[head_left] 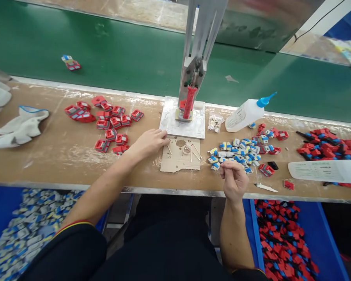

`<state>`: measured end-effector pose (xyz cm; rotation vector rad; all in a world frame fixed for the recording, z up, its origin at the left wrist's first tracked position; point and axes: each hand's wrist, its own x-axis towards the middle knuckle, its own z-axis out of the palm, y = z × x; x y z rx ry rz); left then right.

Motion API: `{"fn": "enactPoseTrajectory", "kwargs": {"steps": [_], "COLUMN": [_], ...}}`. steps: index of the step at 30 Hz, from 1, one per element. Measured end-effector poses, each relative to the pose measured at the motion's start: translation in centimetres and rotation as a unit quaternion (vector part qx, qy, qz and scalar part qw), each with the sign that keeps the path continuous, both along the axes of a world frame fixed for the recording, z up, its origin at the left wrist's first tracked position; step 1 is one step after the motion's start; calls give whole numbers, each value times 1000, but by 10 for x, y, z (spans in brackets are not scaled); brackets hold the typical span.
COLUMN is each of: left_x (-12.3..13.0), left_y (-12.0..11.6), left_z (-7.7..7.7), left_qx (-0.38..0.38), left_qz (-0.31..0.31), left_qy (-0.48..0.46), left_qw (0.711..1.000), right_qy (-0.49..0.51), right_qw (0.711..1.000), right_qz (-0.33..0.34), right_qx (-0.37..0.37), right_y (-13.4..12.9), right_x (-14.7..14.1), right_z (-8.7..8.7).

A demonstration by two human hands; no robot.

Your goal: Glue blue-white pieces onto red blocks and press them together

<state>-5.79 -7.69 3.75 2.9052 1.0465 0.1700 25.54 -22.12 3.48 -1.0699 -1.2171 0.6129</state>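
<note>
right hand point(234, 178) hovering at near tabletop point(61, 156) edge, fingertips pinching something too small to identify | left hand point(149, 142) lying loosely open, touching cardboard scrap point(178, 160) — beside press base point(183, 121) | blue-white parts point(235, 153) lying just beyond right hand — glue bottle point(247, 113) farther back

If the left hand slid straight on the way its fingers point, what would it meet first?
The left hand points right and slightly away along the bench. Its fingertips are already at the corner of the cardboard piece, so probably that, or the press's white base plate just above; depth is unclear.
</note>
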Motion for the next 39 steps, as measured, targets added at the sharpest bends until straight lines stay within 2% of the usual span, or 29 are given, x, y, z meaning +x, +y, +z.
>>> {"fn": "enactPoseTrajectory", "kwargs": {"steps": [6, 9, 11, 13, 14, 15, 16, 17, 18, 20, 21, 22, 23, 24, 25, 26, 28, 30, 32, 33, 34, 35, 36, 37, 39], "left_x": [-3, -14, -24, -31, -31, -28, -21, -12, -1, 24, 36, 47, 56, 62, 67, 71, 75, 78, 81, 80, 79, 75, 69, 60, 40], "left_y": [-3, -7, -13, -24, -32, -40, -50, -60, -70, -87, -94, -101, -106, -110, -113, -115, -117, -118, -120, -123, -126, -129, -133, -137, -141], "left_z": [-9, -10, -7, -3, 0, 3, 5, 7, 8, 11, 13, 15, 17, 20, 23, 26, 31, 32, 29, 28, 26, 27, 30, 37, 63], "left_qx": [31, 49, 48, 32, 14, -13, -54, -105, -169, -318, -382, -434, -474, -505, -526, -538, -545, -541, -545, -549, -550, -546, -530, -502, -414], "left_qz": [-33, -27, 7, 72, 114, 158, 199, 235, 259, 268, 261, 252, 244, 239, 237, 236, 234, 229, 221, 221, 225, 232, 240, 242, 212], "left_qy": [40, 9, -62, -173, -244, -325, -413, -505, -597, -730, -768, -789, -797, -797, -795, -794, -796, -803, -802, -798, -792, -784, -775, -761, -712], "left_qw": [998, 998, 997, 982, 963, 932, 887, 824, 740, 542, 442, 356, 285, 229, 187, 155, 118, 103, 106, 117, 141, 184, 248, 332, 526], "right_qy": [19, 23, 13, -6, -19, -35, -58, -89, -127, -210, -248, -277, -299, -315, -327, -335, -352, -368, -362, -345, -318, -282, -236, -187, -86], "right_qw": [1000, 999, 1000, 1000, 999, 999, 997, 994, 989, 971, 960, 948, 937, 928, 921, 916, 905, 894, 891, 897, 909, 925, 943, 959, 983], "right_qz": [6, -13, -19, -3, 10, 24, 38, 51, 61, 73, 77, 79, 82, 88, 94, 100, 104, 101, 85, 71, 52, 33, 15, 1, -10], "right_qx": [22, 26, 20, 25, 30, 34, 36, 39, 47, 84, 109, 135, 159, 177, 190, 199, 214, 236, 262, 268, 265, 253, 235, 211, 162], "right_y": [4, 7, 9, 11, 13, 15, 17, 21, 25, 33, 38, 42, 46, 50, 53, 55, 59, 63, 68, 71, 76, 81, 86, 92, 103], "right_x": [-2, -2, -2, -6, -10, -16, -25, -35, -47, -72, -83, -93, -101, -107, -111, -114, -116, -117, -115, -111, -106, -99, -91, -81, -62], "right_z": [7, 10, 11, 13, 14, 16, 18, 21, 24, 32, 35, 38, 41, 43, 44, 45, 44, 44, 44, 44, 44, 44, 44, 43, 38]}}
